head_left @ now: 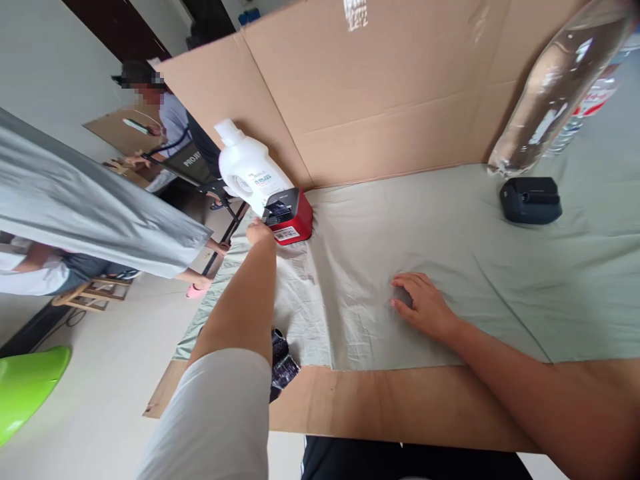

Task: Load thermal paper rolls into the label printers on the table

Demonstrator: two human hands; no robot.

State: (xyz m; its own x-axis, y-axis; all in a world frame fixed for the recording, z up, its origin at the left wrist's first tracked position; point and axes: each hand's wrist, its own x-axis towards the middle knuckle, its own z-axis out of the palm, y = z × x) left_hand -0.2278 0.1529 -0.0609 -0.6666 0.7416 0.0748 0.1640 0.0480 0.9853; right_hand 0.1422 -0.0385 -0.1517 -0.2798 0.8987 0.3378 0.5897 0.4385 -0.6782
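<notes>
My left hand (259,233) reaches to the far left of the table and touches the near side of a red and black device (290,215); whether the fingers grip it I cannot tell. A white detergent bottle (249,167) stands just behind that device. My right hand (424,305) lies flat, palm down, fingers spread, on the grey-green cloth (450,240) that covers the table. It holds nothing.
A cardboard wall (370,87) stands along the table's back. A clear plastic bottle (560,87) and a small black device (530,199) sit at the back right. A dark crumpled wrapper (283,363) lies by my left arm. Other people sit at the left.
</notes>
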